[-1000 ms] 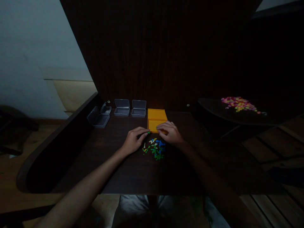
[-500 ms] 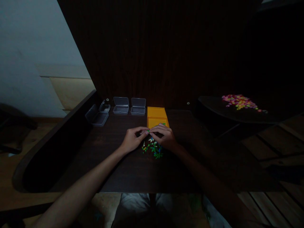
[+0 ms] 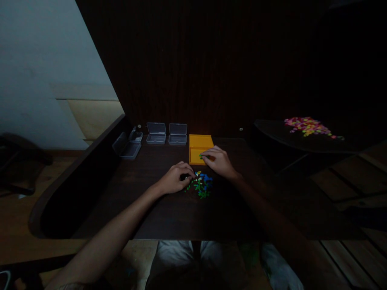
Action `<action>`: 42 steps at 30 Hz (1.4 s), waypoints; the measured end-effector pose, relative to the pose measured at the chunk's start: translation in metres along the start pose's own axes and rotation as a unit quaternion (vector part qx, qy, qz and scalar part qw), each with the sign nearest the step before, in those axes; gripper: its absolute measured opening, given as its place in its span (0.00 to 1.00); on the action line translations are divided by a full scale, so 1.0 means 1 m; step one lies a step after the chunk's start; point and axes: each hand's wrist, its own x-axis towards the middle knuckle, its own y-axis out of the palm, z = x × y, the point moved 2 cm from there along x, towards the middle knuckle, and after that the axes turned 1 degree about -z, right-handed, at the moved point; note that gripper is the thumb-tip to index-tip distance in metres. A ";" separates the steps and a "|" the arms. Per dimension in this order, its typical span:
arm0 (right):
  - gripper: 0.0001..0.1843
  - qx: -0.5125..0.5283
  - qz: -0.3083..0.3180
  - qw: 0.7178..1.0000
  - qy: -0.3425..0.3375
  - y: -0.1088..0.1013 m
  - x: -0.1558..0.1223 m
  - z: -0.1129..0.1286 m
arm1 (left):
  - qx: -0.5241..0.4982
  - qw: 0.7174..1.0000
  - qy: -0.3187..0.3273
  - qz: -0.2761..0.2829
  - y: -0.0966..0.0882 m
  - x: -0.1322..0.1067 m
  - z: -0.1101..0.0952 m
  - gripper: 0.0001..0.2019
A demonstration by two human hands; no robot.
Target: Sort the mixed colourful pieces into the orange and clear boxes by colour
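My right hand (image 3: 219, 162) is over the right side of an open yellow box (image 3: 193, 162). Its thumb and fingertips pinch a small green piece (image 3: 201, 156) above the box's front tray. My left hand (image 3: 177, 177) rests on the dark table at the left edge of a pile of small green, blue, white and yellow pieces (image 3: 203, 186). Its fingers are curved, with a gap between thumb and fingers, and the tips reach the pieces. The pieces look like tiny building bricks, too small to make out clearly.
Behind my left hand stand open clear plastic cases (image 3: 156, 139), with another clear case (image 3: 130, 150) near the raised left side panel (image 3: 75, 177). A heap of pink and yellow pieces (image 3: 310, 127) lies on a dark curved surface at the right. A dark upright panel (image 3: 199, 72) closes the back.
My hands were together at the box's front edge with a green piece between them. They have parted: the right carried a green piece over the box, the left came down to the pile.
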 end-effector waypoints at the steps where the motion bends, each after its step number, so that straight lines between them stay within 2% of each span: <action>1: 0.09 -0.012 0.019 1.000 0.003 0.001 0.003 -0.003 | 0.007 1.000 0.004 0.011 -0.001 0.000 0.000 0.09; 5: 0.09 -0.069 0.096 0.993 0.017 0.008 0.016 -0.011 | 0.033 0.998 -0.001 0.051 -0.007 -0.001 0.002 0.11; 8: 0.10 -0.102 0.130 0.986 0.032 0.014 0.026 -0.012 | 0.042 0.997 -0.006 0.061 -0.014 -0.001 0.005 0.10; 15: 0.11 -0.157 0.172 0.971 0.056 0.023 0.038 -0.009 | 0.036 0.996 0.002 0.086 -0.015 -0.002 0.009 0.09; 21: 0.12 -0.157 0.183 0.970 0.025 0.022 0.034 -0.013 | 0.045 0.995 -0.006 0.094 -0.019 -0.001 0.008 0.09; 26: 0.09 -0.092 0.109 0.990 -0.014 0.001 0.020 -0.012 | 0.038 0.996 -0.001 0.085 -0.019 -0.001 0.008 0.09; 28: 0.08 -0.051 0.105 0.993 -0.025 -0.010 0.008 -0.007 | 0.032 0.996 0.000 0.087 -0.017 -0.002 0.007 0.08; 32: 0.06 0.032 0.174 0.983 -0.044 -0.027 -0.021 0.009 | 0.010 0.996 0.005 0.092 -0.011 -0.002 0.001 0.08; 36: 0.10 0.069 0.250 0.965 -0.045 -0.032 -0.045 0.027 | 0.000 0.996 0.007 0.093 -0.004 -0.002 -0.003 0.07; 42: 0.10 0.069 0.265 0.961 -0.047 -0.024 -0.055 0.044 | 0.012 0.992 0.010 0.123 0.002 -0.003 -0.006 0.07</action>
